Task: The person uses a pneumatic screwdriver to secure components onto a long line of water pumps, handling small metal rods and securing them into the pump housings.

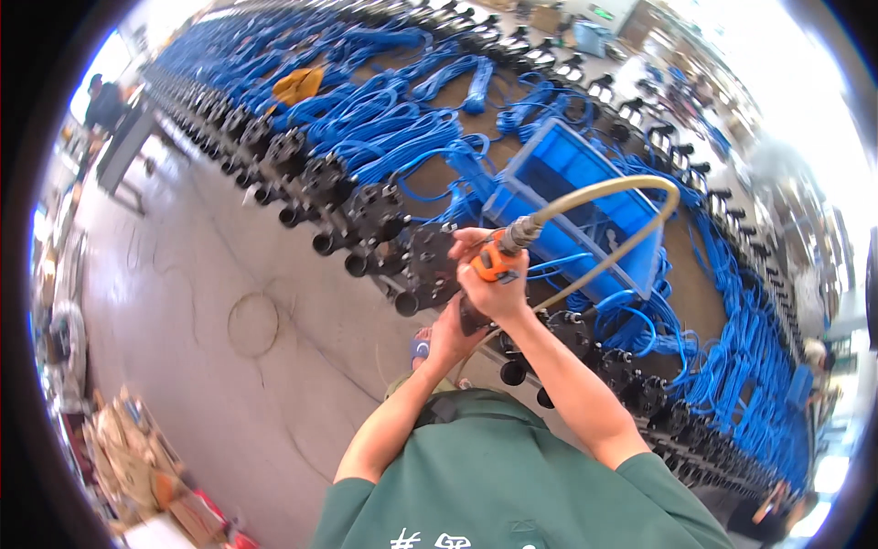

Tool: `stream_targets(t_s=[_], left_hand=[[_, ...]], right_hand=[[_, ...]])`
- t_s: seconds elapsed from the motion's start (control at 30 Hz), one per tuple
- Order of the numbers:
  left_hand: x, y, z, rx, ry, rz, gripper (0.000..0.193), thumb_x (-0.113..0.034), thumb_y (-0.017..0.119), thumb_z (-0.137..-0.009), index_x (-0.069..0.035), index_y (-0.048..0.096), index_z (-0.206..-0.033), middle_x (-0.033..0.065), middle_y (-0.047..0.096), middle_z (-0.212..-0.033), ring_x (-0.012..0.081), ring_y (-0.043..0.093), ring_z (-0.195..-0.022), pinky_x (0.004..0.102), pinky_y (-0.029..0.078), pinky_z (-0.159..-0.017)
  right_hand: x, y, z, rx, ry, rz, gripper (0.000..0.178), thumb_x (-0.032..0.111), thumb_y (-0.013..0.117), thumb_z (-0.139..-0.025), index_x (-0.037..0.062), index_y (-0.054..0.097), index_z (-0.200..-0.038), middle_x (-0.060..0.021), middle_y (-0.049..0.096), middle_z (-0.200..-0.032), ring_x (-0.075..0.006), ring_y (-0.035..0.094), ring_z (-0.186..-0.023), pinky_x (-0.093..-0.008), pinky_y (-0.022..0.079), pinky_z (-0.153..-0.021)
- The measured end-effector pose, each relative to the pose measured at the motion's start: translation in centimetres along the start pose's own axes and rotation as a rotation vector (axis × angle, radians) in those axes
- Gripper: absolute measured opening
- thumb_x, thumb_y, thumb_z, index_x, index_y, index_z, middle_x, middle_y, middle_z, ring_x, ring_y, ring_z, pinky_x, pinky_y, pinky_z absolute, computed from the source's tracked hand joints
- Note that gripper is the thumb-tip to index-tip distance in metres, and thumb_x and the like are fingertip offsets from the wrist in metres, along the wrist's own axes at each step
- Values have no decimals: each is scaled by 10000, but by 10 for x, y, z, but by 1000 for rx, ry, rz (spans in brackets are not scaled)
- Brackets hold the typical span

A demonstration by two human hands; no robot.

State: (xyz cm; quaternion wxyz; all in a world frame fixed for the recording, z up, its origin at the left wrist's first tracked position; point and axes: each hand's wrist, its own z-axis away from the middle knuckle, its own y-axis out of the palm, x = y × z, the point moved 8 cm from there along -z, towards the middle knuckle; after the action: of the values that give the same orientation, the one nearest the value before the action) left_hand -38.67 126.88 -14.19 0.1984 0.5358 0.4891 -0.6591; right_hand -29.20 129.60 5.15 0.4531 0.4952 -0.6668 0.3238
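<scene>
Head view, nearest: green shirt is filling the lower edge, its white print cut off by the frame.
Left hand: is reaching up under the tool, fingers curled on its dark lower end; the grip itself is hidden behind the right hand.
Right hand: is wrapping tight around the orange air tool, fingers covering most of its body.
Tool position: is hanging just above the black valve bodies lined along the bench edge.
Hose: beige, is looping from the tool's metal coupling over the blue crate.
Farther: blue cables are lying in heaps; single strands are hard to separate.
Farthest: the room is washing out in glare.
</scene>
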Motion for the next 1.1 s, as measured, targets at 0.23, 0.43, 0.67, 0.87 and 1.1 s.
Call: stream_targets(t_s=[0.23,0.43,0.67,0.87,1.1], left_hand=[[15,2,2,-43,15,-43,873,-230,842,-720,20,376,-1415,237,686,-1073,418,687,-968,465,555,-808],[-13,-1,4,-60,28,-27,695,-226,852,-741,18,459,-1260,237,691,-1013,437,679,-933,463,542,-758],[-1,6,3,-12,-27,-42,805,-219,853,-738,6,395,-1361,219,660,-1066,415,660,-945,444,531,-816],[-21,-8,18,-290,57,-195,780,-144,858,-707,27,397,-1313,222,557,-1218,407,578,-1093,459,451,-954],[-7,64,64,277,-151,101,310,-122,778,-767,6,598,-985,157,659,-900,306,682,-788,418,531,-702]], right_hand=[[77,-80,19,-402,-149,-148,271,-75,614,-800,-7,641,-1061,-61,664,-892,-94,624,-751,-234,516,-684],[26,-115,34,-451,-22,9,166,-56,645,-750,-17,663,-911,-52,670,-828,-115,656,-758,-245,526,-708],[27,-104,32,-318,-103,104,188,-57,645,-755,-30,669,-939,-52,688,-825,-110,658,-752,-250,532,-706],[52,-75,58,-210,-78,-52,268,-47,620,-799,-10,631,-1064,-75,671,-900,-89,627,-728,-227,508,-660],[18,-43,67,-39,-13,-42,249,-63,618,-793,0,612,-1033,-62,639,-896,-109,629,-790,-250,516,-717]])
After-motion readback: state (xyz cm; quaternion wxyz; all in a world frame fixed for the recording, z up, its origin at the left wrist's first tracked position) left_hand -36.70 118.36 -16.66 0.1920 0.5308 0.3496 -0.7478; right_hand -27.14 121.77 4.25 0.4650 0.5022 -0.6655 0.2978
